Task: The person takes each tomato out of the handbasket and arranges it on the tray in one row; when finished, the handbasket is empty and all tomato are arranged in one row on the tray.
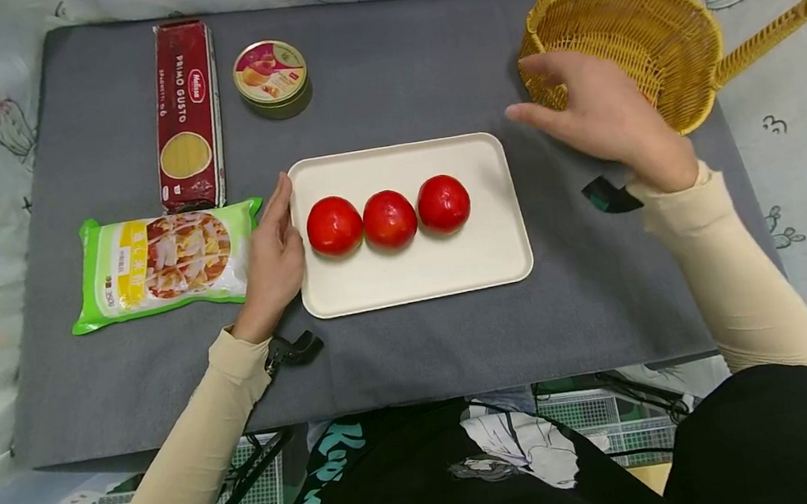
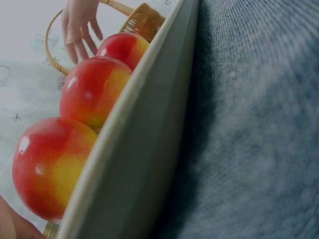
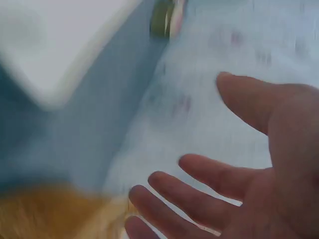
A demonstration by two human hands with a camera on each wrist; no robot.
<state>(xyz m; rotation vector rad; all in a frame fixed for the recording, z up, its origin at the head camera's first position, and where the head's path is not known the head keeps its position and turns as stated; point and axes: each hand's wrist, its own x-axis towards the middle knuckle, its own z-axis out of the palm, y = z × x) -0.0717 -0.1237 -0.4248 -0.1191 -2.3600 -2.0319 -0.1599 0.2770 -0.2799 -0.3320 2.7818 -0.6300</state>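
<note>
Three shiny round fruits, red with yellow sides, sit in a row on a cream rectangular tray (image 1: 421,275); they look like apples: a left one (image 1: 334,227), a middle one (image 1: 390,221) and a right one (image 1: 444,204). My left hand (image 1: 272,255) rests against the tray's left edge, its fingers straight along the rim. Held over the near left side of a yellow wicker basket (image 1: 635,13) is my right hand (image 1: 601,110), holding nothing. In the right wrist view its fingers (image 3: 199,199) are spread and relaxed, with the thumb apart.
Left of the tray lies a green-and-white food packet (image 1: 163,265). Behind that packet is a red spaghetti box (image 1: 186,115), with a round tin (image 1: 271,79) to its right. The basket's tall handle (image 1: 784,29) arches out at the back right of the grey-covered table (image 1: 432,358).
</note>
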